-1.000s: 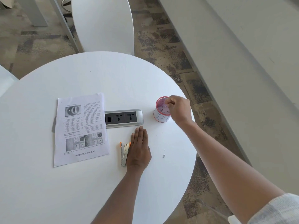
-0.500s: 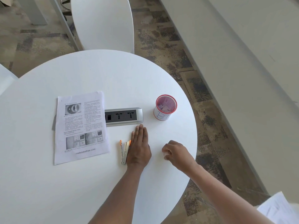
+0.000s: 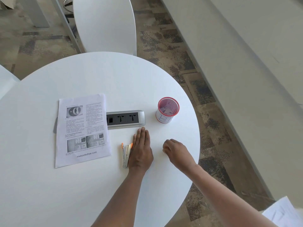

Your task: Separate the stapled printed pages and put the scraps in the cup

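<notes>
The printed pages (image 3: 82, 129) lie flat on the left half of the round white table (image 3: 82, 194). A red mesh cup (image 3: 168, 110) with a white label stands at the right, with pale scraps inside. A metal staple remover with orange tips (image 3: 126, 154) lies near the middle. My left hand (image 3: 141, 149) rests flat, palm down, touching the remover's right side. My right hand (image 3: 176, 151) is curled on the table to the right, fingertips pinched down at the spot where a small staple lay; whether it holds the staple is hidden.
A silver power socket strip (image 3: 125, 119) is set into the table between the pages and the cup. A white chair (image 3: 105, 25) stands beyond the far edge. More paper sheets (image 3: 283, 213) show at the bottom right, off the table.
My right hand left the cup and came down toward me to the small staple on the table, fingers closing over it. My left hand stayed put.
</notes>
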